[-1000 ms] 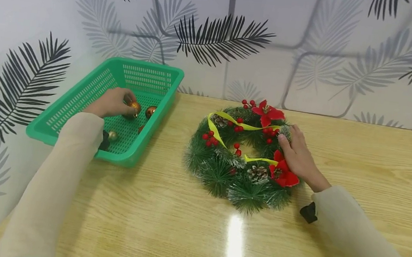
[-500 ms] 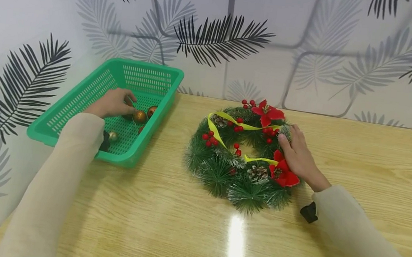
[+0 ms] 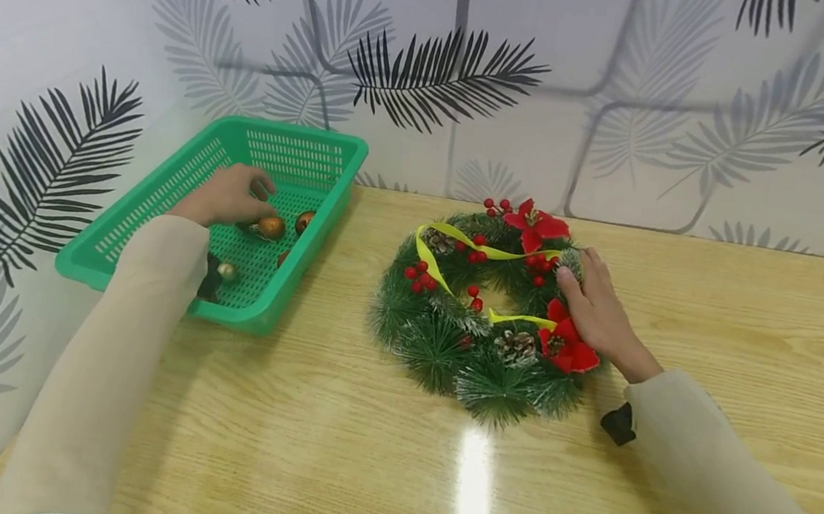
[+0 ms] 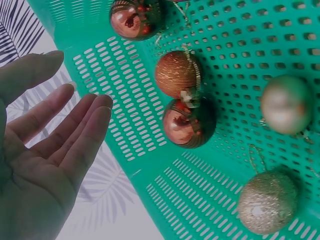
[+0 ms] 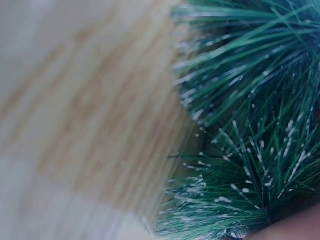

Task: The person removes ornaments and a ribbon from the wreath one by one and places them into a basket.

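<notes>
My left hand [image 3: 226,194] hovers over the green basket [image 3: 326,227], fingers loosely bent and parted, holding nothing. In the left wrist view, an orange glitter bauble [image 4: 176,75] rests against a shiny copper bauble [image 4: 189,122], both apart from the fingers. Another shiny copper bauble [image 4: 134,20], a smooth gold bauble [image 4: 287,105] and a glittery champagne bauble [image 4: 267,202] lie around them. On the table, my right hand [image 3: 605,315] grips the right side of a green wreath [image 3: 440,348], thumb on top. Most of that hand is out of the right wrist view.
Red poinsettias [image 3: 533,226], berries, pine cones [image 3: 516,348] and a loose yellow ribbon [image 3: 452,229] decorate the wreath. Bare wood tabletop [image 3: 332,441] extends in front of it. A leaf-patterned wall covering [image 3: 392,154] stands behind the table and along its left.
My left fingers have let go of the orange bauble, which dropped and rolled slightly in the basket. That hand has lifted a little. The right hand and wreath stay put.
</notes>
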